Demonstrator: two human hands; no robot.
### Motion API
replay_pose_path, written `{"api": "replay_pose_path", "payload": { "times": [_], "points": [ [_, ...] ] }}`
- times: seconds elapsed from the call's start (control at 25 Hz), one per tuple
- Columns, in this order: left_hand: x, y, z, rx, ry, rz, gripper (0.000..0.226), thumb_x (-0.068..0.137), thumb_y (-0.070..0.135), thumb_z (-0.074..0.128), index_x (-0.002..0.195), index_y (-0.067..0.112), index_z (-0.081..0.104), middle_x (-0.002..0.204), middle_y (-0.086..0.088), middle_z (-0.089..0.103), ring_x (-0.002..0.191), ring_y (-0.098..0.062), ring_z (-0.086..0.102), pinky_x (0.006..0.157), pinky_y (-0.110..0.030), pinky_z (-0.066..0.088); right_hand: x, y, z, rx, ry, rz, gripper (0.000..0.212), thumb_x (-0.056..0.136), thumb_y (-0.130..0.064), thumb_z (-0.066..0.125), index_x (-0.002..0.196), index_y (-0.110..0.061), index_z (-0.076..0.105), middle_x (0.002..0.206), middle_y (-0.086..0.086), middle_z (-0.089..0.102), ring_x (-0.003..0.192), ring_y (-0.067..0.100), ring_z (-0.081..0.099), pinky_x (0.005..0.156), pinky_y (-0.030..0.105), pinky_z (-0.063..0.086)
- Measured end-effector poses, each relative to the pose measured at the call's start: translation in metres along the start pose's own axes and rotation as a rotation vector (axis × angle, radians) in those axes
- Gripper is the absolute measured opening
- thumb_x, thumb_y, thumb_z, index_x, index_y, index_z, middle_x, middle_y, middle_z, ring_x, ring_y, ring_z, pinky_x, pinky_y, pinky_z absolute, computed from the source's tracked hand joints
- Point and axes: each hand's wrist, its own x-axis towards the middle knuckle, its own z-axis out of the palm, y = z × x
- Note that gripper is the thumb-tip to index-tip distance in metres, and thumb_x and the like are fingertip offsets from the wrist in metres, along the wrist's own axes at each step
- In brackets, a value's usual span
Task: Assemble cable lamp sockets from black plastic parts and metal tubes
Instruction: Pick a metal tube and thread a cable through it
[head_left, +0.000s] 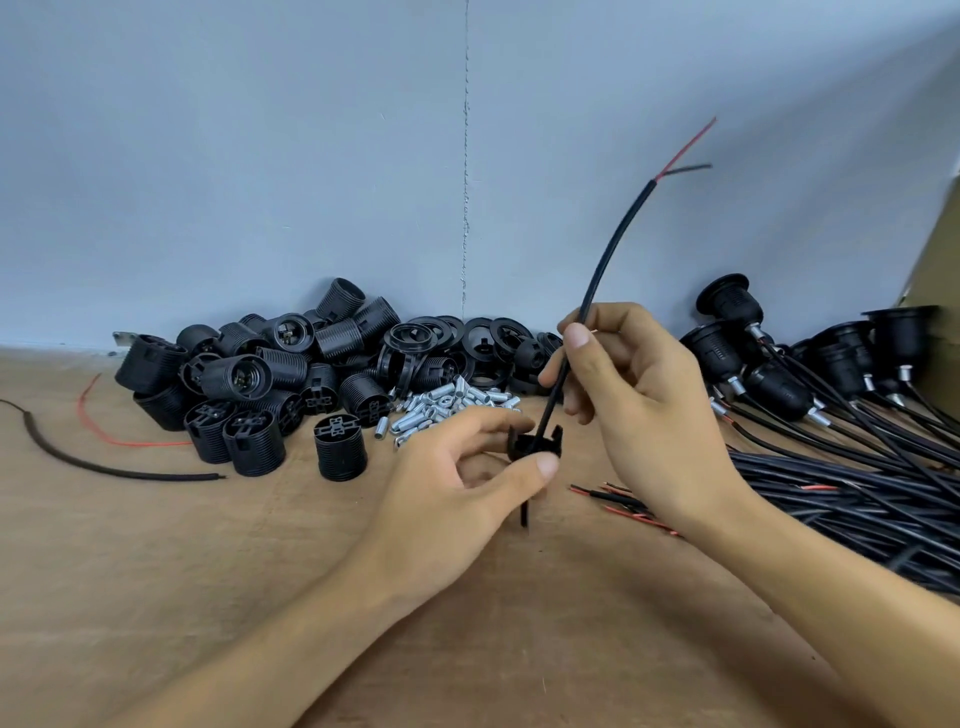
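Together, left hand (457, 483) pinches cap (535, 444), right hand (639, 395) (higher) pinches cable (613, 244)

Bright, even, diffuse light; soft shadows on bench (156, 571) toward near edge; cable (605, 265) tip blurred; frame edges bowed.

**Bare hands, bare forearms**

On my feed I see both arms uncovered all the way to the frame's border. The left forearm (291, 639) and right forearm (831, 623) are plain bare skin. The left hand (457, 467) and right hand (644, 400) are bare too, with slim fingers and short, neatly trimmed nails. One nail shows on the left thumb (548, 466), another on the right index finger (576, 335).
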Motion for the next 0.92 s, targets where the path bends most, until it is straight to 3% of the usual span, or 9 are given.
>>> {"api": "replay_pose_path", "payload": {
  "times": [0.12,0.2,0.32,0.52,0.6,0.72,0.84,0.92],
  "points": [
    [0.000,0.008,0.010,-0.143,-0.104,-0.024,0.018,0.087,0.034,0.078,0.103,0.026,0.077,0.084,0.004,0.076,0.071,-0.008,0.068,0.062,-0.016,0.051,0.004,0.002,-0.005,0.011,-0.067,0.164,0.017,0.102,-0.026,0.056,0.101,-0.012,0.066,0.072,0.000,0.071,0.057,0.006,0.058,0.055,0.016,0.046],
    [0.001,0.007,0.012,-0.235,-0.098,-0.087,0.022,0.084,0.031,0.079,0.100,0.016,0.077,0.077,-0.001,0.072,0.068,-0.013,0.064,0.058,-0.021,0.051,0.004,0.005,-0.005,-0.041,-0.178,0.267,0.018,0.101,-0.030,0.057,0.100,-0.017,0.070,0.073,-0.003,0.070,0.062,0.008,0.060,0.059,0.020,0.050],
    [0.003,0.004,0.012,-0.392,-0.054,-0.164,0.042,0.073,0.026,0.079,0.107,0.003,0.071,0.083,-0.013,0.074,0.071,-0.023,0.068,0.065,-0.028,0.058,0.003,0.009,-0.002,-0.153,-0.310,0.327,0.024,0.102,-0.039,0.053,0.091,-0.025,0.070,0.076,-0.008,0.067,0.072,0.009,0.062,0.074,0.033,0.055],
    [0.007,0.002,0.009,-0.433,0.006,-0.152,0.046,0.076,0.022,0.076,0.119,0.008,0.067,0.099,-0.022,0.075,0.087,-0.028,0.074,0.078,-0.031,0.060,-0.006,0.007,0.009,-0.067,-0.358,0.498,0.035,0.100,-0.060,0.039,0.103,-0.038,0.066,0.088,-0.013,0.071,0.072,0.018,0.069,0.057,0.033,0.055],
    [0.009,0.003,0.007,-0.414,0.021,-0.142,0.045,0.077,0.023,0.076,0.119,0.010,0.068,0.093,-0.020,0.075,0.082,-0.026,0.072,0.076,-0.029,0.058,-0.008,0.009,0.010,-0.172,-0.358,0.512,0.045,0.097,-0.067,0.032,0.101,-0.038,0.065,0.073,-0.016,0.066,0.063,0.014,0.063,0.056,0.031,0.049],
    [0.010,0.004,0.006,-0.426,0.035,-0.130,0.045,0.075,0.023,0.078,0.116,0.008,0.068,0.088,-0.015,0.075,0.076,-0.020,0.068,0.072,-0.025,0.056,-0.005,0.013,0.008,-0.319,-0.306,0.438,0.055,0.099,-0.064,0.026,0.086,-0.024,0.061,0.062,-0.016,0.058,0.056,0.000,0.049,0.061,0.023,0.038],
    [0.013,0.003,0.004,-0.462,0.095,-0.131,0.055,0.071,0.024,0.082,0.119,0.004,0.063,0.088,-0.012,0.077,0.075,-0.020,0.069,0.073,-0.027,0.058,-0.001,0.013,-0.001,-0.521,-0.243,0.337,0.052,0.103,-0.052,0.031,0.076,-0.016,0.057,0.057,-0.009,0.055,0.053,0.003,0.049,0.053,0.017,0.037],
    [0.014,0.003,0.001,-0.466,0.156,-0.145,0.056,0.069,0.023,0.083,0.118,0.005,0.063,0.086,-0.012,0.076,0.075,-0.021,0.070,0.076,-0.029,0.059,0.002,0.014,-0.009,-0.723,-0.259,0.321,0.047,0.104,-0.046,0.036,0.070,-0.018,0.052,0.060,-0.006,0.055,0.058,0.013,0.055,0.054,0.026,0.038]
  ]
}}
